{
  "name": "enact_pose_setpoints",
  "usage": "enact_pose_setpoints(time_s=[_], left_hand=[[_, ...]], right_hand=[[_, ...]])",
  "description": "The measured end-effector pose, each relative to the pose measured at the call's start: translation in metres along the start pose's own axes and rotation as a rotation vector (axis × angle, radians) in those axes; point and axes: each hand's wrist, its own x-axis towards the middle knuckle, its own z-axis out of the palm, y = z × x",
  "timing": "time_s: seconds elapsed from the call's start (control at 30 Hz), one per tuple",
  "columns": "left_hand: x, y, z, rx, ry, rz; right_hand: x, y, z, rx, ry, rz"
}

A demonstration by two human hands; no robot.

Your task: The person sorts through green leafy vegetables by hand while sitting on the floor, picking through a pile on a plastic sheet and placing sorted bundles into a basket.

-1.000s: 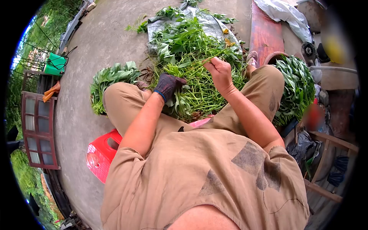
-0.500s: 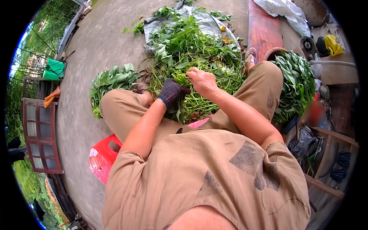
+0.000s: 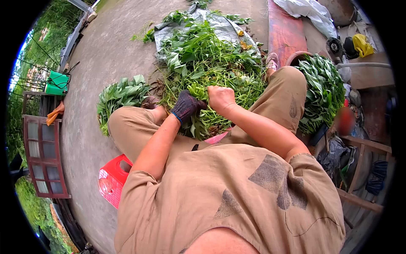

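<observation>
My left hand [image 3: 186, 106], in a dark knitted glove with a blue cuff, is closed around a bunch of green stems [image 3: 197, 92], whose cut-looking ends point up and away from me. Bare and curled into a fist, my right hand [image 3: 221, 98] sits just right of that bunch, its fingertips hidden; whether it pinches a stem I cannot make out. Beneath and beyond both hands spreads a loose pile of leafy green stems [image 3: 211, 55], partly on a grey plastic sheet [image 3: 160, 39].
A leafy bundle [image 3: 122, 94] lies beside my left knee, and a bigger leafy heap [image 3: 320, 91] stands beyond my right knee near a round pot rim [image 3: 297, 55]. A red plastic stool [image 3: 111, 179] is at my left hip. A reddish board [image 3: 286, 34] lies at front right.
My right hand has come down and left from the stem it held out over the pile, and is now beside the bunch in my left hand. The view has shifted slightly.
</observation>
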Motion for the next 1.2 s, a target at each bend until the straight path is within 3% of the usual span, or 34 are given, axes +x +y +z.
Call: enact_pose_setpoints(time_s=[0.03, 0.1, 0.17, 0.23, 0.3, 0.33, 0.37, 0.43, 0.47, 0.5, 0.57, 0.63, 0.67, 0.77, 0.8, 0.9, 1.07, 1.1, 1.2], left_hand=[[-0.012, 0.016, 0.005, -0.056, -0.028, 0.032], [-0.027, 0.036, 0.016, -0.158, -0.091, 0.099], [-0.030, 0.037, 0.015, -0.391, -0.016, 0.115], [-0.022, 0.019, 0.000, -0.611, 0.079, 0.145], [-0.014, 0.004, -0.020, -0.746, 0.179, 0.106], [-0.012, -0.005, -0.030, -0.715, 0.211, 0.182], [-0.014, -0.007, -0.037, -0.679, 0.236, 0.255], [-0.019, -0.003, -0.047, -0.844, 0.188, 0.240], [-0.019, 0.000, -0.048, -0.884, 0.166, 0.228], [-0.019, 0.003, -0.047, -0.929, 0.142, 0.218], [-0.024, 0.025, -0.039, -0.532, 0.199, 0.392], [-0.030, 0.058, -0.028, 0.052, 0.325, 0.631], [-0.023, 0.058, -0.028, -0.049, 0.344, 0.602], [-0.034, 0.087, -0.035, 0.343, 0.489, 0.779], [-0.041, 0.106, -0.037, 0.607, 0.546, 0.950], [-0.041, 0.118, -0.027, -0.296, 0.409, 0.481], [-0.035, 0.123, -0.046, -0.379, 0.236, 0.371], [-0.040, 0.121, -0.048, -0.307, 0.267, 0.486], [-0.043, 0.116, -0.035, -0.315, 0.617, 0.383]], right_hand=[[0.014, 0.017, 0.008, 0.040, -0.110, 0.254], [0.038, 0.063, 0.022, 0.243, -0.120, 0.580], [0.037, 0.064, 0.010, 0.317, -0.077, 0.275], [0.029, 0.053, 0.012, 0.857, -0.514, 0.176], [0.000, 0.026, 0.000, 0.457, -0.385, -0.149], [-0.007, 0.006, -0.029, 0.242, -0.466, -0.043], [-0.008, 0.002, -0.031, 0.001, -0.328, -0.058], [0.005, 0.015, -0.031, 0.129, 0.037, -0.165], [0.007, 0.007, -0.055, 0.360, 0.072, -0.151], [0.011, 0.001, -0.071, 0.891, -0.069, -0.094], [0.017, -0.016, -0.076, 1.362, -0.150, -0.129], [0.010, -0.041, -0.075, 1.545, -0.208, -0.246], [0.011, -0.046, -0.068, 1.627, -0.211, -0.215], [0.011, -0.050, -0.085, 1.785, -0.329, -0.098], [0.008, -0.050, -0.097, 1.778, -0.393, -0.033], [-0.002, -0.052, -0.117, 1.720, -0.416, 0.104], [-0.005, -0.040, -0.126, 1.765, -0.354, 0.261], [-0.003, -0.034, -0.132, 1.790, -0.308, 0.320], [0.013, -0.014, -0.134, 2.003, -0.060, 0.383]])
